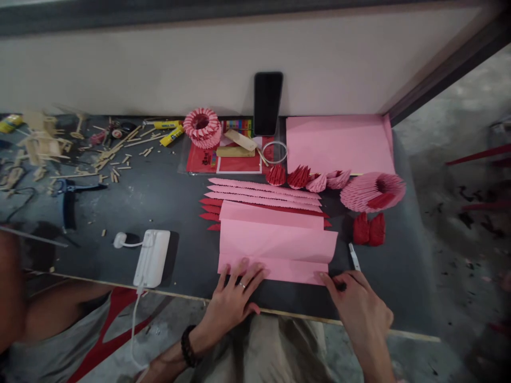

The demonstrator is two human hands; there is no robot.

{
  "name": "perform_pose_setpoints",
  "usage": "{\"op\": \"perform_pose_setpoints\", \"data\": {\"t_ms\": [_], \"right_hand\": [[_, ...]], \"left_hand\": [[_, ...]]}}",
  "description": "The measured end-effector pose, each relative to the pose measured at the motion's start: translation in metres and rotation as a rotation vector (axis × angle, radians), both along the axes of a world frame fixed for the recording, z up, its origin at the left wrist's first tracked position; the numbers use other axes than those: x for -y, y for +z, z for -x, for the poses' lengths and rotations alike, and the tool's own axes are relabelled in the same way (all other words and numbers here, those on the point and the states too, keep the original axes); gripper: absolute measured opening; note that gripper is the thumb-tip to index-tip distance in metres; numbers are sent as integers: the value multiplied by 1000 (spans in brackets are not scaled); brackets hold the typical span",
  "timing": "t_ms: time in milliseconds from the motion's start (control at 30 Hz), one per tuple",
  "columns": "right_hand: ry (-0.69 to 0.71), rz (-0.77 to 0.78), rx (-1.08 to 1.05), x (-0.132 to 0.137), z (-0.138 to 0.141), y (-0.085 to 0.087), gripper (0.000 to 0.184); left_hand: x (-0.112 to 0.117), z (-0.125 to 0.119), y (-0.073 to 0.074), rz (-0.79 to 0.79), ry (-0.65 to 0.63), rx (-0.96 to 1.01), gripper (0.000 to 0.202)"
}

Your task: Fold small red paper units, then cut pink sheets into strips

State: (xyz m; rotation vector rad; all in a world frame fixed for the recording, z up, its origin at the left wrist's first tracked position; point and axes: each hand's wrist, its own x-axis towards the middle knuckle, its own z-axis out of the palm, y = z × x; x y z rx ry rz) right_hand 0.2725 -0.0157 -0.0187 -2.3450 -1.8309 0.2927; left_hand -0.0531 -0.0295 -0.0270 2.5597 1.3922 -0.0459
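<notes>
A sheet of pink paper (275, 242) with fold creases lies in front of me, its near edge turned over in a flap. My left hand (235, 290) presses flat on that flap with its fingers spread. At the near right corner of the sheet rests the thumb of my right hand (357, 300), whose other fingers are curled under. A white craft knife (354, 257) runs up to the right knuckles; whether the fingers grip it is hidden. Beyond the sheet lie zigzag-edged pink strips (263, 192) and red strips (209, 216), partly covered by it.
Folded-paper pieces (298, 176), a pink paper ring (371, 192) and red bundles (369, 229) stand at right. Pink sheets (339, 143), a phone (267, 103) and a striped paper ring (202, 127) are behind. Left are a white power bank (151, 259), wood sticks (115, 151) and another person's arm (11, 287).
</notes>
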Motion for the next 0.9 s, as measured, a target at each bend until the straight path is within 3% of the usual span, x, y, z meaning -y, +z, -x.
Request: {"op": "perform_pose_setpoints", "data": {"t_ms": [100, 167, 233, 300, 367, 433, 533, 633, 733, 900], "right_hand": [[-20, -2, 96, 3, 1, 1, 40], [49, -124, 166, 10, 2, 0, 30], [249, -298, 177, 20, 5, 0, 11], [559, -388, 138, 27, 15, 2, 19], [872, -306, 74, 27, 33, 4, 33], [997, -154, -10, 22, 55, 3, 39], [910, -98, -113, 12, 77, -6, 46], [889, -84, -179, 10, 73, -17, 56], [880, -156, -176, 17, 42, -25, 63], [646, -153, -49, 39, -20, -20, 56]], "left_hand": [[2, -2, -1, 5, 0, -64, 80], [2, -3, 0, 9, -2, -89, 78], [2, -5, 1, 14, -16, -109, 78], [1, -6, 3, 17, -37, -126, 79], [0, -6, 5, 21, -46, -136, 78], [-1, -6, 6, 31, -45, -127, 78], [0, -4, 6, 50, -27, -77, 75], [0, 0, 2, 20, -14, -31, 77], [0, 4, -1, -10, -43, -51, 80], [0, 3, -1, -10, -39, -73, 74]]}}
